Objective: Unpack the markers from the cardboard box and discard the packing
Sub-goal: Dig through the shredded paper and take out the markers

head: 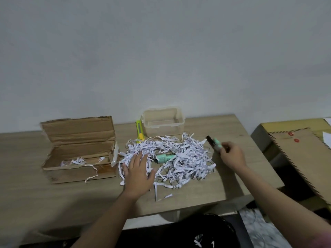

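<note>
Markers (215, 144) sit clenched in your right hand (231, 154); another marker (163, 158) lies amid the shredded paper (180, 158), where your left hand (138, 173) rests flat and released. They look light, stiff and smooth, so pinch it mid-barrel.

The table (206, 190) looks like matt pale wood grain. The open cardboard box (78, 149) at left is rough, creased brown card. The shredded paper (179, 158) is thin and matt. The far tub (163, 123) seems translucent, slightly glossy plastic.
</note>
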Tool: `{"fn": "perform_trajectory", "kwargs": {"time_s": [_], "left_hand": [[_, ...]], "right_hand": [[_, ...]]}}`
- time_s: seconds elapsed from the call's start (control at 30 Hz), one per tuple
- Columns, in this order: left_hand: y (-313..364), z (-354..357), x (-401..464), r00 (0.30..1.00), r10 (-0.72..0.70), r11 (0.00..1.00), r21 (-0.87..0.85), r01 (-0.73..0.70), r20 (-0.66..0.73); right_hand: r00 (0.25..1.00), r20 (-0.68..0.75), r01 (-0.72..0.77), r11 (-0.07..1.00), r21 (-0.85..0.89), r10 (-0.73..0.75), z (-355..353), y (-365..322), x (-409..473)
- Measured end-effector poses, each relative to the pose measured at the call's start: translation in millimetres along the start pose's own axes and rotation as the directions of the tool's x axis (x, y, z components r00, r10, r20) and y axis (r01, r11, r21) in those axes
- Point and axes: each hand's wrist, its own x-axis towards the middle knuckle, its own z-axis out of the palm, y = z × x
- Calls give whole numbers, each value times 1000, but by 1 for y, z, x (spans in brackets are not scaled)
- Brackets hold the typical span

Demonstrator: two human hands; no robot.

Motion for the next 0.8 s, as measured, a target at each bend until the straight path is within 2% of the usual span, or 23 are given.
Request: {"fn": "perform_trajectory", "kwargs": {"time_s": [0.1, 0.17, 0.23, 0.37, 0.47, 0.6, 0.8], "left_hand": [[1, 4, -2, 1000, -9, 1000, 16, 9, -25], [1, 6, -2, 999, -4, 1000, 31, 5, -53], [1, 10, -3, 997, 5, 999, 49, -1, -82], [1, 14, -3, 993, 10, 998, 65, -2, -119], [0, 18, -3, 989, 13, 998, 59, -4, -147], [0, 18, -4, 987, 9, 998, 62, 1, -159], [0, 19, -5, 984, 3, 998, 62, 8, -177]], "right_hand": [[993, -39, 106, 992, -64, -109, 0, -7, 0], [972, -37, 233, 972, -11, -233, 5, -25, -7], [923, 64, 374, 925, 71, -378, 15, -51, -19], [749, 333, 557, 816, 153, -573, 45, -100, -38], [667, 458, 637, 769, 60, -588, 72, -117, -36], [619, 601, 682, 725, -93, -506, 94, -120, -28], [649, 573, 678, 722, -138, -500, 101, -117, -22]]}}
